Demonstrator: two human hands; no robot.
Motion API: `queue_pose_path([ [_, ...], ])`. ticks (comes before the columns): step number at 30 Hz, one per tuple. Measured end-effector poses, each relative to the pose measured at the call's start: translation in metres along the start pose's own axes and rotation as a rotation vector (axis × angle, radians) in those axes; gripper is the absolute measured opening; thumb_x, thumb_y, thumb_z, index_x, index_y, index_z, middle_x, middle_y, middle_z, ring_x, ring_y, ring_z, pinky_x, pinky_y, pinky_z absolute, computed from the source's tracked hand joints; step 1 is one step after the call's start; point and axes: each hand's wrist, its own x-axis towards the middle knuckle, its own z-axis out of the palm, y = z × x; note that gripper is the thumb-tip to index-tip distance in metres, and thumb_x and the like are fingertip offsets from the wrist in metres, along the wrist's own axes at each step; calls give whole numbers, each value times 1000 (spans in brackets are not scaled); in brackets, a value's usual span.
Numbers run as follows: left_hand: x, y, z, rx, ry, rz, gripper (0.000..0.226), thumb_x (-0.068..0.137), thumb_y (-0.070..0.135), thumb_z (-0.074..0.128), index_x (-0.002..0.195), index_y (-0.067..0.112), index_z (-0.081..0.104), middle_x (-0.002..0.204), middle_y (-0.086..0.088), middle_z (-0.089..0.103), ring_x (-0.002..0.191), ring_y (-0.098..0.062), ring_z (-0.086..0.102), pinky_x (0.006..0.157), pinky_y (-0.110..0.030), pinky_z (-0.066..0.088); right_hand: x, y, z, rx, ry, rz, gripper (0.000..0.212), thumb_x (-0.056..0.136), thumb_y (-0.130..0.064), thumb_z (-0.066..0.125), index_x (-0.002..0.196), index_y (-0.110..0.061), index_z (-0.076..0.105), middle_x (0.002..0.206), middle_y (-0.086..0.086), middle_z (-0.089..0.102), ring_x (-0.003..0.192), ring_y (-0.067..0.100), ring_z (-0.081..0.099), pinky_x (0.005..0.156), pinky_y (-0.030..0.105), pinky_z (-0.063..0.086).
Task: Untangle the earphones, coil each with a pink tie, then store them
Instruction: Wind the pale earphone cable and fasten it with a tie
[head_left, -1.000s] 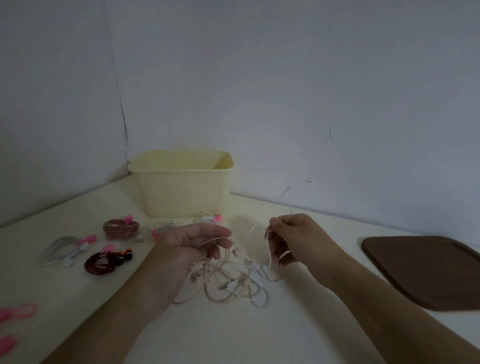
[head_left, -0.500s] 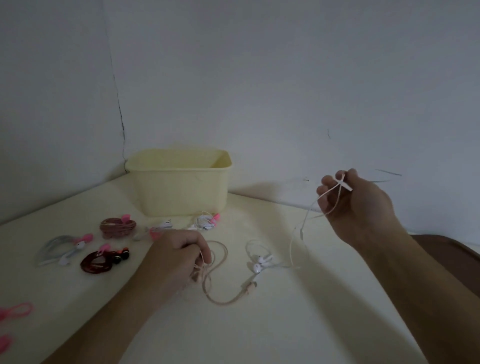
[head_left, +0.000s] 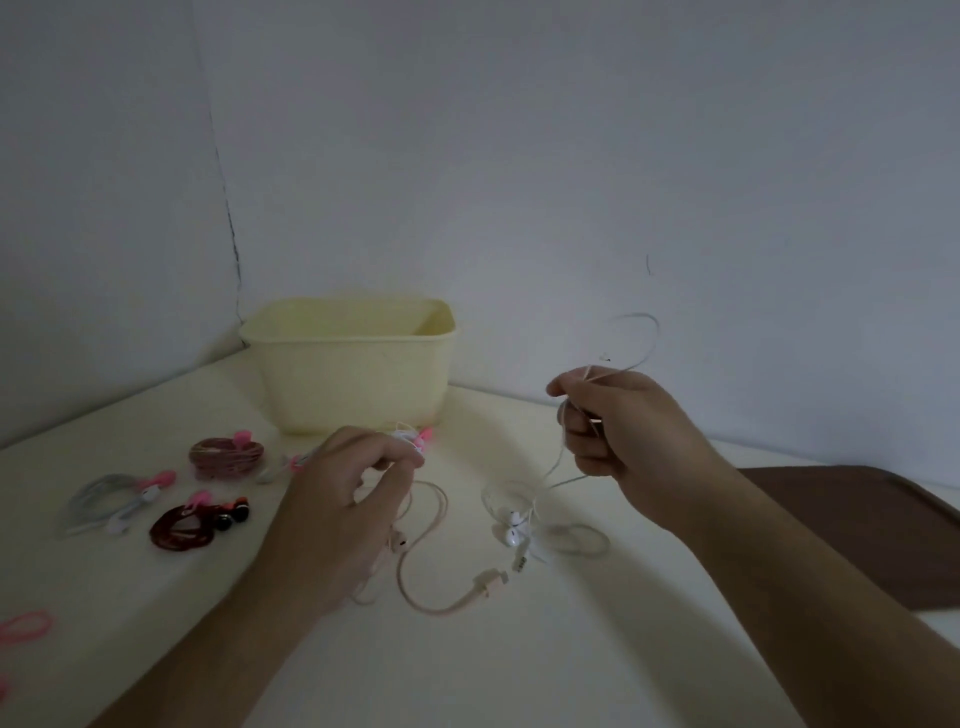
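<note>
My right hand (head_left: 618, 431) grips the thin cord of the white earphones (head_left: 514, 527) above the table; a loop of cord arcs over the fist and the earbuds lie on the tabletop below. My left hand (head_left: 348, 499) hovers with curled fingers over the peach-pink earphones (head_left: 441, 603), whose cable and plug trail toward the front; whether the fingers hold that cable is hidden. Loose pink ties (head_left: 26, 626) lie at the left edge.
A pale yellow bin (head_left: 353, 364) stands at the back by the wall. Left of my hands lie tied coils: a dark red one (head_left: 179, 527), a grey one (head_left: 104, 499), a brownish one (head_left: 223, 457) and a white one (head_left: 410, 436). A brown lid (head_left: 857, 525) rests at right.
My right hand pulled the white earphones up and right out of the tangle, then came back down and left with the cord bunched. My left hand stayed low over the pink cable.
</note>
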Motion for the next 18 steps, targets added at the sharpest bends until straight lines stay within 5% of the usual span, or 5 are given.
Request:
queue_pose_path([
  [6,-7,13,1,-222,-223,-26,39,80,55,68,114,37,73,110,13,77,107,-4,68,93,-19,46,-29,-2,39,-453,-211,-211,6,95,-9,69,92,-13,73,72,5,69,62,10,60,60,23,46],
  [10,-4,10,2,-499,-271,-214,51,74,45,83,120,26,71,86,-8,79,84,-20,73,91,-39,51,-32,-1,48,-564,-321,-194,24,93,-11,74,109,-28,71,88,2,79,74,21,68,72,39,54],
  [13,-1,8,-3,-528,-213,-235,37,77,33,89,112,23,79,81,-12,74,77,-17,69,83,-33,51,-28,-5,36,-535,-283,-229,22,92,-8,75,105,-26,78,90,3,79,91,33,72,93,50,58],
  [16,-2,9,-3,-525,-295,-267,58,68,48,84,121,25,75,102,-5,79,99,-12,74,87,-24,54,-27,-6,31,-537,-330,-294,17,94,-7,76,93,-23,84,88,0,80,88,40,70,94,59,57],
  [18,-3,12,2,-559,-341,-260,62,72,37,87,129,19,69,112,-4,79,107,-15,75,90,-23,57,-29,-4,34,-498,-415,-329,17,97,-7,73,98,-19,85,93,6,81,97,42,73,97,61,56],
])
